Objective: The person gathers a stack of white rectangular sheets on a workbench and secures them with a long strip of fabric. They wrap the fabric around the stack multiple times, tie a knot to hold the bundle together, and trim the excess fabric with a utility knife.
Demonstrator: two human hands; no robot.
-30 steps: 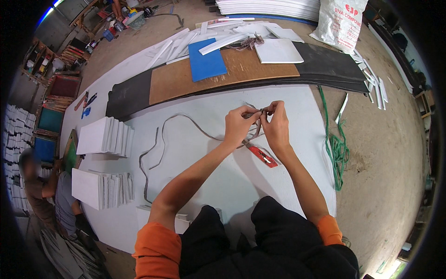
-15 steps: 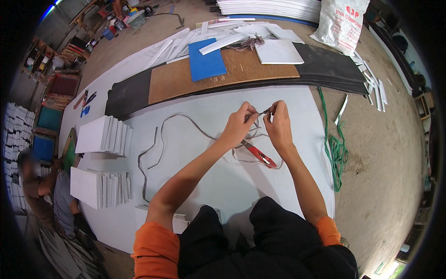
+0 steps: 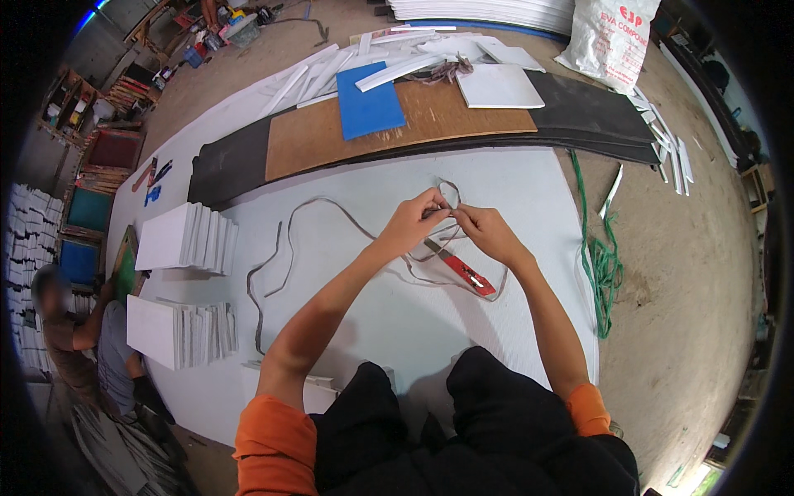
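Pinching a grey strap (image 3: 331, 211) between left hand (image 3: 411, 223) and right hand (image 3: 488, 233) — both closed on it; best kept taut, clear of red cutter (image 3: 460, 269).

Dusty concrete floor (image 3: 686, 273), cluttered shelves (image 3: 66, 99) at left

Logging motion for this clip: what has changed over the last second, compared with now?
Little. Both hands, left hand and right hand, drifted slightly toward the person, still pinching the thin grey strip between them; its loop above the fingers looks a bit taller. The red-handled utility knife, white foam stacks and blue sheet stayed put.
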